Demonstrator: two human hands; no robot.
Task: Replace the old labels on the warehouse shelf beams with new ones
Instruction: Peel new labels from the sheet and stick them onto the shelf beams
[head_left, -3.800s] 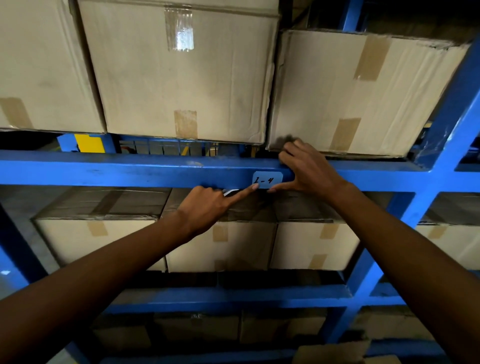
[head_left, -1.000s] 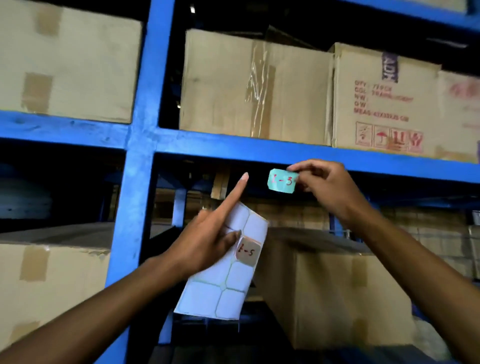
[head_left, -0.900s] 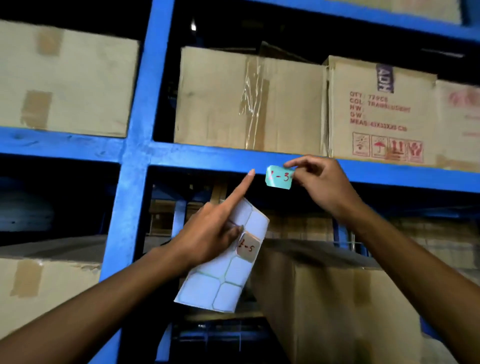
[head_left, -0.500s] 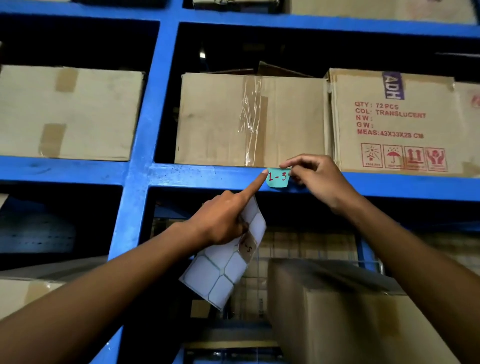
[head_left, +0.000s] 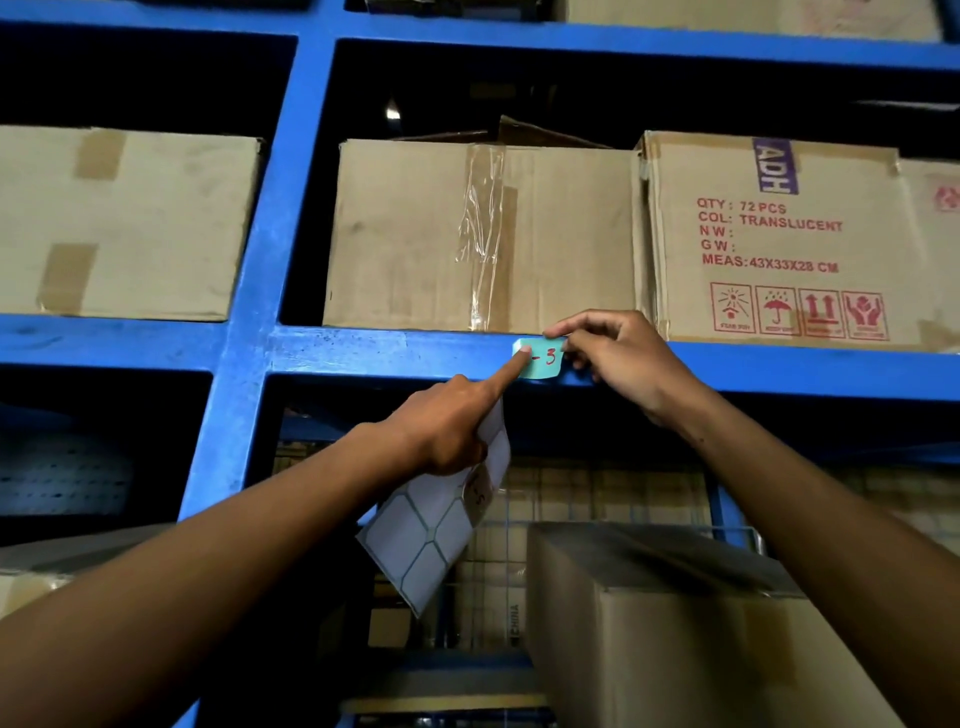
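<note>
My left hand (head_left: 447, 431): forearm raised, index finger extended up and right, other fingers curled closed. My right hand (head_left: 618, 358): arm raised from lower right, thumb and fingertips (head_left: 558, 330) pinched together, knuckles bent.

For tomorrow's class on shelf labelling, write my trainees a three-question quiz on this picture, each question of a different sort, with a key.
1. True or false: the teal label lies against the blue shelf beam.
2. What does the left hand hold besides pressing the label with its forefinger?
A. a tape roll
B. a label sheet
C. a marker
3. Fill in: the red digit readable on the label is ___.

Key
1. True; the right hand pinches its right edge.
2. B, the label sheet hangs under that hand.
3. 3
</note>
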